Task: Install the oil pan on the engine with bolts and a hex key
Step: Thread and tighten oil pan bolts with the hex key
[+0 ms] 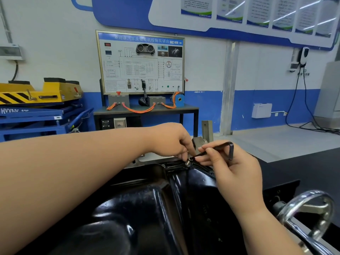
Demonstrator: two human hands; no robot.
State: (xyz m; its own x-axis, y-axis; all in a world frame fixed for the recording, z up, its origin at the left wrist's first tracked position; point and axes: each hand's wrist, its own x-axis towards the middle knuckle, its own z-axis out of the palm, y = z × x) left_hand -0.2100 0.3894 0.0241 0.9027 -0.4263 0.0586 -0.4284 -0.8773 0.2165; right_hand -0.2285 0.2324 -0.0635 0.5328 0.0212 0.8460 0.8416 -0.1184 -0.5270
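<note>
Oil pan (147, 199) seated; bolt (187, 163) at twelve o'clock still proud, likely untightened. Left hand (173, 142) grip pinching bolt, right hand (233, 172) grip clasping hex key (231, 151).

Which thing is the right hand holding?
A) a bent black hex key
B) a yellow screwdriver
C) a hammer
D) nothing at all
A: the right hand pinches a black, L-shaped hex key in its fingers, and the key's tip points down at the bolt.
</note>
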